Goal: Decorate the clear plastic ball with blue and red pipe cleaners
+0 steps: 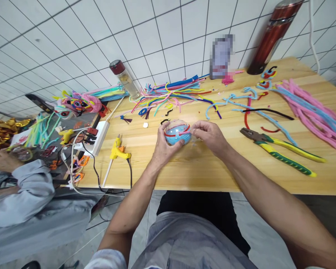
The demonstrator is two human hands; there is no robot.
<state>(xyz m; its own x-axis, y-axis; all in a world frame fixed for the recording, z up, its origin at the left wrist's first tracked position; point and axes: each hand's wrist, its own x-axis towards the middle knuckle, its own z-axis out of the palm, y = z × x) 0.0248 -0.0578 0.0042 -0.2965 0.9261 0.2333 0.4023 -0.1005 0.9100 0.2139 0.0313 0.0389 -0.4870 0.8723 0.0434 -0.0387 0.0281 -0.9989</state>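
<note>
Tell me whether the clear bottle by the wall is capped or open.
Capped: a dark red lid sits on top of the clear bottle.

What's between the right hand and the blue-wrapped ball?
A short pink strip, pinched by the right hand, bridges the small gap to the blue-wrapped ball, as the head view shows.

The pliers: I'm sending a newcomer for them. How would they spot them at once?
On the wooden table, look right of the person's right hand. The pliers lie nearer the camera than the pink-and-blue bundle. Unlike the fuzzy strips, they have green and yellow handles.
</note>
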